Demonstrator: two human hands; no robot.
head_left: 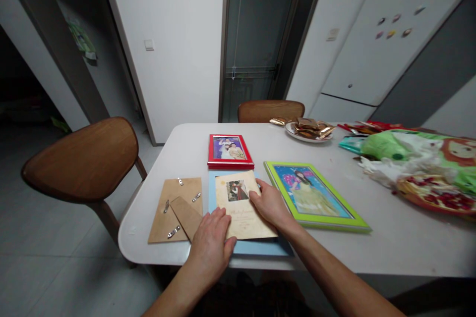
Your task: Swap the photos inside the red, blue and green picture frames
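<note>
A cream printed card (241, 215) with a small photo lies over a light blue frame (245, 247) near the table's front edge. My left hand (211, 237) rests at the card's lower left edge, fingers together. At its right edge is my right hand (269, 203), with the thumb on top and the other fingers partly hidden, gripping the card. Left of them sits a brown backing board (159, 218) with metal clips and a stand flap, whose lower end reaches my left hand. A green-framed picture (316, 193) lies to the right, and a red-framed picture (228, 151) lies behind the card.
A plate (297, 133) of wrapped snacks stands at the back of the white table (148, 252). Plastic bags (401, 146) and opened fruit (439, 193) cover the right side. Wooden chairs stand at the left (85, 158) and behind the table (271, 109).
</note>
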